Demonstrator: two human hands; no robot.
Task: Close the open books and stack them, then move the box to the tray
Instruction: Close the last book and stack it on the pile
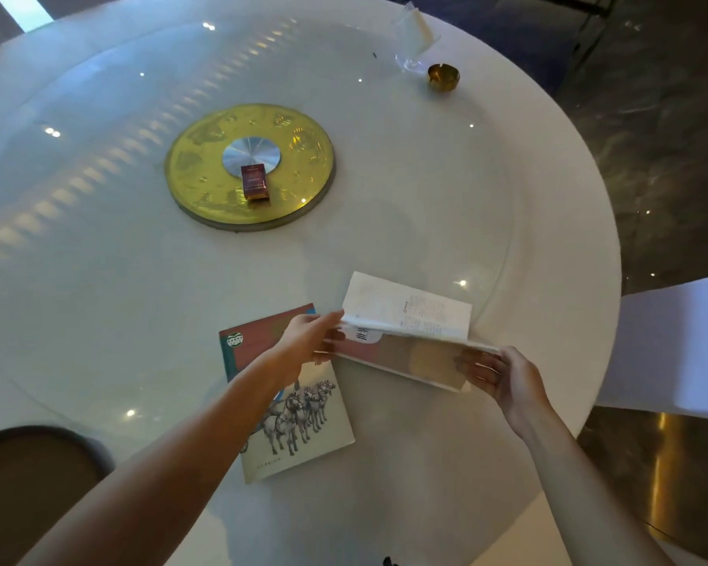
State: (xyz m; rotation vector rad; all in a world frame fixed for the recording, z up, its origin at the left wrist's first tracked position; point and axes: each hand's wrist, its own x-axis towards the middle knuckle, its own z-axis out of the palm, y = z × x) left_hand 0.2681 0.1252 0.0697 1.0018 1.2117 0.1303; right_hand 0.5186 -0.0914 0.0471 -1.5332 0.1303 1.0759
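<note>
Hands grip a half-open paperback above a glossy round white table: left hand pinching its spine end, right hand clasping the opposite corner. Beside it lies a closed horse-cover book; a small red box sits on the embossed gold disc.

The half-open book showed large Chinese characters on its cover, the first perhaps "世". Small print on the closed book and the red box was unreadable.
</note>
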